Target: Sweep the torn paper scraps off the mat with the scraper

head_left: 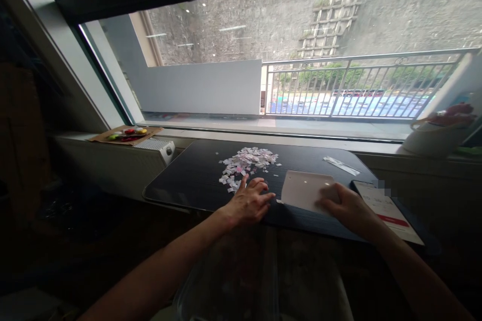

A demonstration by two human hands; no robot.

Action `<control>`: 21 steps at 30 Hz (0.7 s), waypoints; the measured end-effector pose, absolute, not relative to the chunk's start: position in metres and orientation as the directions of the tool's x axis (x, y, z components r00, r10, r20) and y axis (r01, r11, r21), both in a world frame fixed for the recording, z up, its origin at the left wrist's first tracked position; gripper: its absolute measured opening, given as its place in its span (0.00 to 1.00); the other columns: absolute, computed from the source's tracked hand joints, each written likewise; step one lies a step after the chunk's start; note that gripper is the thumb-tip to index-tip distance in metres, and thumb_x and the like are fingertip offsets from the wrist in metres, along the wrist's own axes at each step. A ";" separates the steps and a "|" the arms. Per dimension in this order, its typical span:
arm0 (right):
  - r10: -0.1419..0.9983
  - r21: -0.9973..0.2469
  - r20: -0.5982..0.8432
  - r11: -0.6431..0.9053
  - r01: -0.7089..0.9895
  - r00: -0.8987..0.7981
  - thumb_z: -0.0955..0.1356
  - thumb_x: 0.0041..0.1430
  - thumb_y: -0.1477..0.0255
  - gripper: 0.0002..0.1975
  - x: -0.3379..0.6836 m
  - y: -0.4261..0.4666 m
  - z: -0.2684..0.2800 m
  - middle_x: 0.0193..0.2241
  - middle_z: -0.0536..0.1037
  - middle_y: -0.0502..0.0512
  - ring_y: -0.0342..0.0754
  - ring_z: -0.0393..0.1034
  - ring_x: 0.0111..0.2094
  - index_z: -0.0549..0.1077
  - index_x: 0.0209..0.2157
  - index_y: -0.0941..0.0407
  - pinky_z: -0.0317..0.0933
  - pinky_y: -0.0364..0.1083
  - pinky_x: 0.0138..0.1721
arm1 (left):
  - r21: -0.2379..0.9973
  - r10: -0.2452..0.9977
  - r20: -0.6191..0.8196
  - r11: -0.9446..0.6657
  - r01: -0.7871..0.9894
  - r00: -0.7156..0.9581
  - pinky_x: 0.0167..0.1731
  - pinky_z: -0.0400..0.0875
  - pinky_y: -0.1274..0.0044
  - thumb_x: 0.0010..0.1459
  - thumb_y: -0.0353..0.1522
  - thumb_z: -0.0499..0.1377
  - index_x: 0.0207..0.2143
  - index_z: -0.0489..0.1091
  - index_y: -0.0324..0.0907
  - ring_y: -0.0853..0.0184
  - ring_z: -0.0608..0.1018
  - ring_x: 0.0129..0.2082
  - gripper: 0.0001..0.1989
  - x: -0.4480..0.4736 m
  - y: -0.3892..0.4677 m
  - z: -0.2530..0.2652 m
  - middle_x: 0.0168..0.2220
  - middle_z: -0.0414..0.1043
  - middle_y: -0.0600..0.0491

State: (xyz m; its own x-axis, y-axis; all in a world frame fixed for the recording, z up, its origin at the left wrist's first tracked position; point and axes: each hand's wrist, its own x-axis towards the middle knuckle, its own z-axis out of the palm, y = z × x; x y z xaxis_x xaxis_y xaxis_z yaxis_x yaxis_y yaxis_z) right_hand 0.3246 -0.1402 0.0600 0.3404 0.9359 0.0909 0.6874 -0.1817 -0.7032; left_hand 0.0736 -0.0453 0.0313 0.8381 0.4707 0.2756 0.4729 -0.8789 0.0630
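Small white and pinkish paper scraps (248,160) lie in a loose pile on the dark folding table (181,175). My left hand (250,201) rests low over the table at the near edge of the pile, fingers bent and spread apart, with scraps by its fingertips. Gripped at its right end by my right hand (344,205) is a pale, flat rectangular piece (305,188), tilted just above or against the tabletop. Its left end comes close to my left fingers, and a single scrap (279,201) shows by its corner. My right fingertips are blurred.
White paper strips (342,165) lie at the table's back right. A phone or tablet with a lit screen (387,210) is along the right edge. Beyond the table are a radiator (150,153) with a brown board on top, the window sill and a white container (429,135).
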 end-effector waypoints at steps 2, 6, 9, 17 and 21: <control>0.934 -0.694 0.089 -0.191 0.694 0.346 0.66 0.42 0.60 0.15 0.323 -0.141 0.060 0.29 0.78 0.57 0.54 0.73 0.31 0.70 0.31 0.53 0.65 0.49 0.33 | 0.038 0.453 0.257 -0.887 0.460 0.854 0.62 0.47 0.52 0.64 0.37 0.52 0.52 0.69 0.49 0.57 0.62 0.60 0.16 0.076 -0.044 0.026 0.51 0.68 0.48; 0.928 -0.638 0.122 -0.199 0.744 0.353 0.64 0.44 0.60 0.14 0.324 -0.148 0.061 0.28 0.78 0.57 0.54 0.73 0.30 0.69 0.31 0.53 0.64 0.49 0.32 | -0.002 0.441 0.259 -0.889 0.458 0.859 0.62 0.46 0.51 0.65 0.38 0.51 0.53 0.68 0.49 0.57 0.62 0.60 0.16 0.076 -0.045 0.025 0.50 0.68 0.48; 0.924 -0.596 0.149 -0.201 0.777 0.353 0.65 0.47 0.60 0.14 0.330 -0.153 0.062 0.28 0.79 0.56 0.55 0.74 0.31 0.70 0.33 0.52 0.64 0.48 0.31 | -0.018 0.457 0.260 -0.879 0.477 0.851 0.62 0.44 0.50 0.65 0.39 0.51 0.53 0.68 0.48 0.56 0.62 0.61 0.17 0.071 -0.047 0.026 0.52 0.69 0.48; 0.907 -0.658 0.203 -0.152 0.738 0.368 0.67 0.47 0.57 0.16 0.331 -0.150 0.059 0.28 0.79 0.55 0.54 0.73 0.29 0.72 0.34 0.53 0.65 0.48 0.30 | 0.004 0.543 0.352 -0.816 0.579 0.763 0.62 0.44 0.51 0.63 0.37 0.52 0.49 0.71 0.43 0.54 0.63 0.60 0.15 0.047 -0.044 0.028 0.51 0.70 0.45; 0.931 -0.730 0.152 -0.121 0.672 0.332 0.69 0.45 0.59 0.14 0.336 -0.155 0.058 0.26 0.79 0.53 0.53 0.74 0.28 0.73 0.32 0.52 0.65 0.48 0.30 | 0.090 0.587 0.461 -0.777 0.623 0.665 0.61 0.46 0.52 0.63 0.36 0.51 0.49 0.70 0.44 0.56 0.65 0.58 0.15 0.029 -0.034 0.030 0.49 0.71 0.47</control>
